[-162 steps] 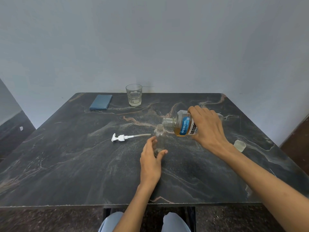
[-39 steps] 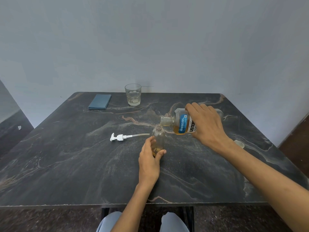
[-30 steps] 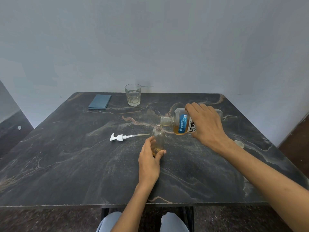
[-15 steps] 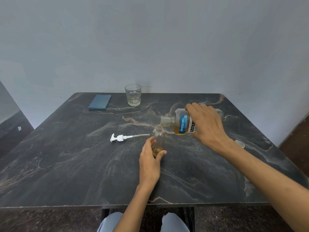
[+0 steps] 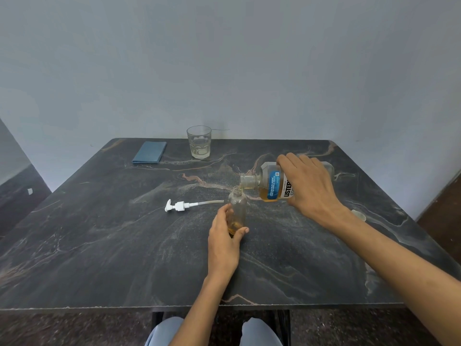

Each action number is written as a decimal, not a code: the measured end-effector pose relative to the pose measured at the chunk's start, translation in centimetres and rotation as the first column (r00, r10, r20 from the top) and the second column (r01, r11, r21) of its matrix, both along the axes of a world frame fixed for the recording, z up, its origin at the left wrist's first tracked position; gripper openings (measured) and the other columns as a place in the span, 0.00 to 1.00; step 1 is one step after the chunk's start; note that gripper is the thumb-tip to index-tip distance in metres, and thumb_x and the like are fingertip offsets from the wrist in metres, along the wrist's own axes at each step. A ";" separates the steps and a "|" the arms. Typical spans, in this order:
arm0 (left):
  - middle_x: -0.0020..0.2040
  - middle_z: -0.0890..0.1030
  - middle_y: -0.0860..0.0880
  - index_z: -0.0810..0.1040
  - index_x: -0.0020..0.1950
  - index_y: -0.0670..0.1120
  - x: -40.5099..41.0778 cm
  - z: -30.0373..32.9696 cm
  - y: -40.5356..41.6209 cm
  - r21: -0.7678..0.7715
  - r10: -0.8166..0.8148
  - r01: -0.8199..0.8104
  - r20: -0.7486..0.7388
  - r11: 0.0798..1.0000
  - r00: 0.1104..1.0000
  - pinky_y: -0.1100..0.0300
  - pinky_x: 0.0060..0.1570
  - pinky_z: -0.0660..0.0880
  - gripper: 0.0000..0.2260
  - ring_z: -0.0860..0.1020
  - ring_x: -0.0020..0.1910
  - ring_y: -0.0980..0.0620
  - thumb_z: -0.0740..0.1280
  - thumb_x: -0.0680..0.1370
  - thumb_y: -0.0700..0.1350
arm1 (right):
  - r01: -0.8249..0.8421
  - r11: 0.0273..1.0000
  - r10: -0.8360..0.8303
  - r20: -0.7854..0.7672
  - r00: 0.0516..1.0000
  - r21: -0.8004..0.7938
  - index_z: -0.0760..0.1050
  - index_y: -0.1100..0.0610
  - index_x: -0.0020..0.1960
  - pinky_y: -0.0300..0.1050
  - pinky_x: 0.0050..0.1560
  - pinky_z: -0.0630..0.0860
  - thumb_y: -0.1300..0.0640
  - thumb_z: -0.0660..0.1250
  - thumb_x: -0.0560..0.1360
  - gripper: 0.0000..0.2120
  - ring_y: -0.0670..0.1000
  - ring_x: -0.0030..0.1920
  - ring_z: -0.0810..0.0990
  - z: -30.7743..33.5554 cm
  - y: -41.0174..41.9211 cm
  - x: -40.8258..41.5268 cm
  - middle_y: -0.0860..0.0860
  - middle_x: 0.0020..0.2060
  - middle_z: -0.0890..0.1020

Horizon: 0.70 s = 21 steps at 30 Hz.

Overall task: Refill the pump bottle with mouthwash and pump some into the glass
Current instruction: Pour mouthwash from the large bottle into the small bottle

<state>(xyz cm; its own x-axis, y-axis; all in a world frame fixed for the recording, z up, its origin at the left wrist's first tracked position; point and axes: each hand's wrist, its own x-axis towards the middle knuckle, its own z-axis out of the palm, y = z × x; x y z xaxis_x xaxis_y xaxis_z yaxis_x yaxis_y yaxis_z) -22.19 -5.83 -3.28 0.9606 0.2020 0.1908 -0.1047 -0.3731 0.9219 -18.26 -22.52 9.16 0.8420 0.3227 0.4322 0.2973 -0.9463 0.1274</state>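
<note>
My view is evenly but dimly lit by soft, diffuse light with only faint shadows, the wall [image 5: 224,58] greyish and a little grainy, the table [image 5: 99,245] edges bowed by wide-angle distortion toward 4 and 8 o'clock, nothing noticeably blurred.

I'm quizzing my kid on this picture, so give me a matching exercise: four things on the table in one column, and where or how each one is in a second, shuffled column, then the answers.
Things
1. glass
2. pump head
3. mouthwash bottle
4. blue cloth

States
A. lying on its side, mid-table
B. tipped over in the right hand
C. folded flat, far left
D. upright at the far edge

Pairs: 1-D, 2-A, 3-B, 4-C
</note>
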 end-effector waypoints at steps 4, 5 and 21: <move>0.65 0.73 0.53 0.66 0.69 0.52 0.0 0.0 0.0 0.001 0.003 -0.003 -0.003 1.000 1.000 0.53 0.66 0.70 0.29 0.71 0.63 0.57 0.72 0.72 0.39 | -0.003 1.000 0.003 -0.008 1.000 0.020 0.67 0.54 0.60 0.46 0.53 0.68 0.55 0.76 0.65 0.28 0.51 0.49 0.72 0.0 0.0 0.0 0.52 0.52 0.76; 0.65 0.73 0.53 0.66 0.69 0.52 0.0 0.0 0.0 0.002 0.003 -0.003 -0.004 1.000 1.000 0.53 0.66 0.70 0.29 0.71 0.63 0.57 0.72 0.72 0.39 | -0.003 1.000 0.003 -0.007 1.000 0.021 0.67 0.55 0.60 0.46 0.53 0.69 0.55 0.76 0.65 0.28 0.51 0.49 0.72 0.0 0.0 -0.1 0.52 0.52 0.76; 0.65 0.73 0.51 0.66 0.70 0.50 -0.1 0.1 0.0 -0.003 -0.003 0.003 -0.002 1.000 1.000 0.53 0.67 0.70 0.31 0.71 0.64 0.55 0.73 0.70 0.36 | -0.010 1.000 0.010 0.006 1.000 -0.007 0.67 0.54 0.59 0.45 0.50 0.67 0.57 0.76 0.65 0.27 0.50 0.48 0.71 0.0 -0.1 0.0 0.52 0.51 0.75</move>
<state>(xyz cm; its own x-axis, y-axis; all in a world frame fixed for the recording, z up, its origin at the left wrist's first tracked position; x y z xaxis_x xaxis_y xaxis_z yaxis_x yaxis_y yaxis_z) -22.32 -5.81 -3.15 0.9617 0.1996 0.1879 -0.1036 -0.3697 0.9233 -18.24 -22.61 9.13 0.8362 0.3340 0.4349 0.3060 -0.9424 0.1355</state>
